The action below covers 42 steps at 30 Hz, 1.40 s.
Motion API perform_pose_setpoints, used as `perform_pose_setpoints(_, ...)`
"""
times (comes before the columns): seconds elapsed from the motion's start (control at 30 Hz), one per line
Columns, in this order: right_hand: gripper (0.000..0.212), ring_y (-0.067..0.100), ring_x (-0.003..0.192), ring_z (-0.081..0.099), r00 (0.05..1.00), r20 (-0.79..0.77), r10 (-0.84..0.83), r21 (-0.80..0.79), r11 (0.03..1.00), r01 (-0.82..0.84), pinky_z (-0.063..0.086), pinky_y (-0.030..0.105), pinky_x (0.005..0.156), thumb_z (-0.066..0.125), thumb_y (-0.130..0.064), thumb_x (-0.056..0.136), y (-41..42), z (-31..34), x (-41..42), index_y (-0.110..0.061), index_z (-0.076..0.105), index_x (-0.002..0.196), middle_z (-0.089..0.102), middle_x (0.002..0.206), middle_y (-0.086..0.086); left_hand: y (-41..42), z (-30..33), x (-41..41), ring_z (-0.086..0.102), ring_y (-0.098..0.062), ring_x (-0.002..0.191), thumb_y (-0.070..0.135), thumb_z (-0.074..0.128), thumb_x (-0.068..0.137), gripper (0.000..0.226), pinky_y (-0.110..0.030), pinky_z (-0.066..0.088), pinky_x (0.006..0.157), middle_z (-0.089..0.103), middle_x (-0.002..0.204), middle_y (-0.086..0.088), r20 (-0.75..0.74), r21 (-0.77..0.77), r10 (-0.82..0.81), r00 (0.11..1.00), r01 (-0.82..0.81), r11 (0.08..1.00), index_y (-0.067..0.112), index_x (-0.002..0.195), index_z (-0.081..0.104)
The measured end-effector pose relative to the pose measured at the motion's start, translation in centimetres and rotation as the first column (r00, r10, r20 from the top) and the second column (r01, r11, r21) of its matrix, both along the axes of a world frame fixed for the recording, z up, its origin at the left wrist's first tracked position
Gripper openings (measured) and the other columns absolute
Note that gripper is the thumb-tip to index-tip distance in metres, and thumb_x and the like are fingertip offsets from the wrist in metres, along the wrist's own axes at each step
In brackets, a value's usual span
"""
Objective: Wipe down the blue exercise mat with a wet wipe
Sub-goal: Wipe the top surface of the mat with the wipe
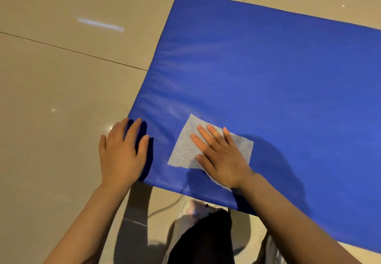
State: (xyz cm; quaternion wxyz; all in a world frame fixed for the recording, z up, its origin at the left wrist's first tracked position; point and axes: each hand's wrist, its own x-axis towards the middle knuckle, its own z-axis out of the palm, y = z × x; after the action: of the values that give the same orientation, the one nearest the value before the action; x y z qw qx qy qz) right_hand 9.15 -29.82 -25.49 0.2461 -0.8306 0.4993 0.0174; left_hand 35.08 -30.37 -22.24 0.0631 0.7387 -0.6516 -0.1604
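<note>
A padded blue exercise mat [268, 74] lies on a beige tiled floor, running from the near left corner to the right edge of the view. A white wet wipe [185, 146] is spread flat on the mat near its near-left corner. My right hand [220, 156] presses flat on the wipe with straight fingers pointing up and left. My left hand [121, 150] rests flat over the mat's near-left corner, fingers straight, partly on the mat and partly over the floor. A damp sheen shows on the mat above the wipe.
Glossy beige floor tiles [61, 98] surround the mat on the left and far sides. My legs, in dark and light clothing [202, 239], are at the bottom, just below the mat's near edge. A thin dark cord [165, 208] lies on the floor there.
</note>
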Motion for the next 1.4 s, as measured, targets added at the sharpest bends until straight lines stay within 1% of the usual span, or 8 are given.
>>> perform_pose_setpoints(0.13,0.059,0.026,0.144,0.032,0.987,0.097,0.128,-0.101,0.988,-0.119,0.022,0.055,0.117,0.027,-0.051,0.099,1.5,-0.9,6.9,-0.021,0.045,0.146,0.038,0.155,0.003,-0.4,-0.8,1.6,0.053,-0.03,0.122,0.039,0.037,0.105,0.041,-0.041,0.041,0.096,0.056,0.138,-0.006,-0.314,0.338,0.511,0.8,-0.409,0.848,0.02,0.14,0.049)
perform_pose_setpoints(0.27,0.063,0.017,0.148,0.023,0.986,0.093,0.137,-0.09,0.988,-0.128,0.008,0.044,0.12,0.014,-0.052,0.098,1.3,-0.3,12.7,-0.024,0.038,0.149,0.031,0.158,-0.004,-1.2,-0.6,1.5,0.057,-0.018,0.081,0.044,0.034,0.105,0.043,-0.032,0.039,0.068,0.066,0.101,-0.01,-0.461,0.375,0.655,0.599,-0.538,0.755,0.014,0.095,0.063)
perform_pose_setpoints(0.5,0.065,0.03,0.142,0.035,0.965,-0.021,-0.262,-0.032,0.965,0.262,0.015,0.047,0.118,0.022,-0.054,0.097,-1.8,-3.1,1.9,-0.017,0.041,0.148,0.037,0.155,0.006,-5.9,-0.3,2.1,0.058,-0.029,0.111,0.058,0.049,0.095,0.051,-0.043,0.046,0.097,0.06,0.126,-0.003,-0.294,0.477,0.5,0.814,-0.328,0.815,0.021,0.13,0.053)
perform_pose_setpoints(0.67,0.073,0.016,0.151,0.0,0.877,-0.068,-0.475,-0.017,0.88,0.475,-0.012,0.038,0.119,-0.005,-0.068,0.093,3.3,-1.5,-3.3,-0.03,0.007,0.154,0.002,0.162,-0.007,-6.0,-0.4,0.0,0.061,-0.028,0.111,0.06,0.06,0.086,0.057,-0.039,0.046,0.09,0.066,0.123,0.001,-0.24,0.261,0.484,0.842,-0.424,0.867,0.026,0.131,0.055)
perform_pose_setpoints(0.83,0.066,0.023,0.15,0.011,0.865,0.099,-0.493,-0.138,0.854,0.502,0.006,0.053,0.118,0.008,-0.057,0.102,2.2,0.1,1.1,-0.02,0.015,0.156,0.016,0.163,0.003,-5.7,4.8,-1.3,0.065,-0.006,0.104,0.039,0.068,0.085,0.036,-0.03,0.052,0.09,0.069,0.112,0.016,-0.667,-0.14,0.189,0.72,-0.37,0.918,0.027,0.12,0.065)
perform_pose_setpoints(1.03,0.066,0.027,0.15,0.013,0.705,0.439,-0.557,-0.257,0.674,0.693,0.01,0.055,0.119,0.019,-0.048,0.101,-4.6,4.8,3.8,-0.01,0.02,0.154,0.014,0.162,0.007,-10.0,12.0,-3.8,0.064,-0.007,0.106,0.019,0.07,0.087,0.031,-0.025,0.049,0.09,0.068,0.112,0.013,-0.657,-0.506,-0.192,0.73,-0.238,0.829,0.026,0.117,0.063)
perform_pose_setpoints(1.3,0.07,0.037,0.141,0.035,0.91,-0.055,-0.412,-0.266,0.884,0.384,0.031,0.064,0.109,0.009,-0.055,0.103,-4.9,-4.8,3.4,-0.011,0.039,0.148,0.035,0.155,0.015,-9.2,0.8,0.3,0.052,-0.012,0.123,0.031,0.066,0.092,0.062,-0.014,0.037,0.085,0.052,0.131,0.018,-0.48,0.027,0.156,0.863,-0.163,0.986,0.026,0.148,0.039)
perform_pose_setpoints(1.4,0.066,0.035,0.143,0.029,0.942,-0.099,-0.321,-0.32,0.907,0.275,0.015,0.058,0.117,0.022,-0.055,0.1,-4.0,-6.3,3.9,-0.014,0.04,0.148,0.033,0.156,0.013,-7.3,-2.3,2.0,0.043,-0.003,0.132,0.027,0.058,0.099,0.063,-0.008,0.031,0.097,0.041,0.146,0.016,-0.597,0.183,0.315,0.738,-0.257,0.949,0.024,0.154,0.028)
